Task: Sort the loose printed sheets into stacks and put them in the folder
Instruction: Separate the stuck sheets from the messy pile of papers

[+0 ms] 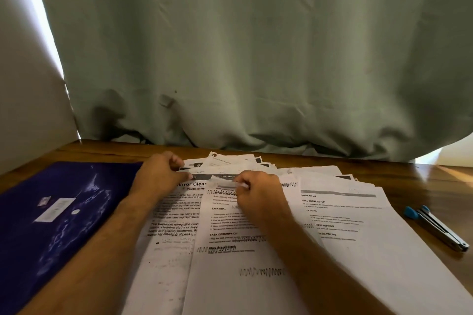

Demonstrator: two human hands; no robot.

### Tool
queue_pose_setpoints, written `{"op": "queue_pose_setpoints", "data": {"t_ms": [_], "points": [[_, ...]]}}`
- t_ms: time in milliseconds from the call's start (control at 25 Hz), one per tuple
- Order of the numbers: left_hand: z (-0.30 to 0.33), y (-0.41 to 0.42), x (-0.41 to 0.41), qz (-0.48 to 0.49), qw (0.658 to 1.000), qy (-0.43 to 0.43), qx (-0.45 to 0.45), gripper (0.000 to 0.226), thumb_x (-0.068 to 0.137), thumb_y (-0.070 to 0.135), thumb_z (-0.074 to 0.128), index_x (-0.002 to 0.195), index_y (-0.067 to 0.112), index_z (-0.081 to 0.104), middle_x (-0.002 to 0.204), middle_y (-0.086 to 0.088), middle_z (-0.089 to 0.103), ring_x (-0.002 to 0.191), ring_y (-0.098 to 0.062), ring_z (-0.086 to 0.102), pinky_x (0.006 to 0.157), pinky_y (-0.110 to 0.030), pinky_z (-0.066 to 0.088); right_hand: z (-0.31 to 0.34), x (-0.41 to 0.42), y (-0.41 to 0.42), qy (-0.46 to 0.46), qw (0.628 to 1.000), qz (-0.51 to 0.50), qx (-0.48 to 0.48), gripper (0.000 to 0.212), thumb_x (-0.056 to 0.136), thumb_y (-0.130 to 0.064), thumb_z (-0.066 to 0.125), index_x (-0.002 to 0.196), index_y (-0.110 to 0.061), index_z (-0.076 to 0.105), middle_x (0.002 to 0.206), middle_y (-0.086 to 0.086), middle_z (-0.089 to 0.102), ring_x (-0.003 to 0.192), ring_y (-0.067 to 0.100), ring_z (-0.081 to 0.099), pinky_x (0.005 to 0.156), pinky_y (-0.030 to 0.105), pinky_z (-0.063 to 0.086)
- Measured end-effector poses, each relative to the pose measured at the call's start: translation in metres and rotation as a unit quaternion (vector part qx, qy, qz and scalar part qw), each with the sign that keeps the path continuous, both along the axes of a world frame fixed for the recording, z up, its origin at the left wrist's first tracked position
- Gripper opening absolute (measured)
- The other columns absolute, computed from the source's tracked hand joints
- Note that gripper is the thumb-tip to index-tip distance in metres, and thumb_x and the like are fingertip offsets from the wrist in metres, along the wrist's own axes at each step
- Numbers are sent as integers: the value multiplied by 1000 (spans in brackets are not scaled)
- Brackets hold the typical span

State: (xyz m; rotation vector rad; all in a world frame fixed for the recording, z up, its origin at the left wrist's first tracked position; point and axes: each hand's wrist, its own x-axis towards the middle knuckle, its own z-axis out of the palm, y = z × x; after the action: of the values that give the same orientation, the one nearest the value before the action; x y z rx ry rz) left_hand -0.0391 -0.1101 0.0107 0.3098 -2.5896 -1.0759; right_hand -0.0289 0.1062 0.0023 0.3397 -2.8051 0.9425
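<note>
Early going: we see printed sheets [256, 212] fanned unsorted mid-desk. Left hand [160, 174] pinches far edge of one page, right hand [256, 186] pinches another's top. Blue folder [51, 212] closed, left edge; no stacks yet.

Your fingers [179, 163] had little bare wood to work on: the spread of loose white printed sheets [345, 225] covered the brown wooden table [435, 179] from beneath your fingertips out to the right. Just left of your left hand [158, 176] lay the flat dark blue plastic folder [64, 212], closed, filling that side. Beyond your fingertips a narrow strip of wood ran along the pale green hanging curtain [256, 59], whose bunched hem rested on the table and closed off the far edge. Well right of your right hand [258, 194], past the paper's edge, a blue-and-silver metal stapler [437, 227] lay on open wood.
</note>
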Motion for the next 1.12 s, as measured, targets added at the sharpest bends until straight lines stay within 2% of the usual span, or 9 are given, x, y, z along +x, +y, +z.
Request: {"op": "queue_pose_setpoints", "data": {"t_ms": [120,280,360,480,600,720,880,1000,1120], "points": [[-6,-3,-1,-19,998,-54,-29,68,76,32,86,135,21,55,133,-2,62,115,-19,59,103,-43,48,-4,7,-4,-5,998,36,52,28,99,-30,53,124,-27,64,114,-2,68,100,15,61,93,29,53],[-13,-3,-2,-31,996,-80,-35,77,77,28,86,144,19,49,139,-6,60,123,-24,59,107,-44,47,-7,8,-5,14,998,36,50,29,100,-31,51,125,-27,64,113,-3,68,96,14,62,88,23,51],[-12,-2,-1,-28,998,-48,-23,69,75,24,87,136,21,56,129,-2,66,114,-21,64,98,-41,52,-11,8,-4,27,998,35,38,28,100,-31,50,124,-26,64,112,-3,69,95,14,63,86,23,52],[-6,-5,3,-36,999,15,-15,36,72,22,88,99,33,66,96,9,71,87,-13,70,70,-28,54,-16,9,-3,45,998,35,17,28,100,-32,49,123,-27,64,112,-4,69,91,13,64,79,19,53],[-3,-8,6,-37,996,74,-11,31,75,19,86,88,36,63,95,11,67,86,-11,67,76,-34,58,-19,9,-2,48,999,17,-11,31,99,-33,50,130,-31,56,113,-5,68,82,12,64,67,16,56],[-1,-10,8,-76,993,88,14,21,75,18,85,84,28,69,96,10,68,88,-9,65,78,-31,54,-18,10,-4,50,999,-4,-21,47,99,-33,51,143,-38,38,115,-5,65,82,11,64,67,20,59],[7,-22,15,-237,969,-56,47,19,73,11,85,71,26,74,108,10,73,108,-8,63,83,-25,45,-13,14,-7,72,997,31,8,70,98,-27,54,149,-48,11,100,-7,67,71,7,58,63,17,53],[9,-34,24,-324,929,-138,115,15,70,30,85,80,24,76,114,3,74,110,-19,68,86,-30,52,-12,15,-12,100,982,77,142,51,98,-26,52,144,-41,35,111,-2,66,93,18,63,83,35,57],[2,-34,25,-283,928,-109,216,54,77,69,66,99,21,79,114,-2,74,105,-24,70,86,-36,54,-10,16,-15,92,975,89,184,35,98,-27,52,134,-30,54,114,1,65,101,22,59,89,39,54]]}}
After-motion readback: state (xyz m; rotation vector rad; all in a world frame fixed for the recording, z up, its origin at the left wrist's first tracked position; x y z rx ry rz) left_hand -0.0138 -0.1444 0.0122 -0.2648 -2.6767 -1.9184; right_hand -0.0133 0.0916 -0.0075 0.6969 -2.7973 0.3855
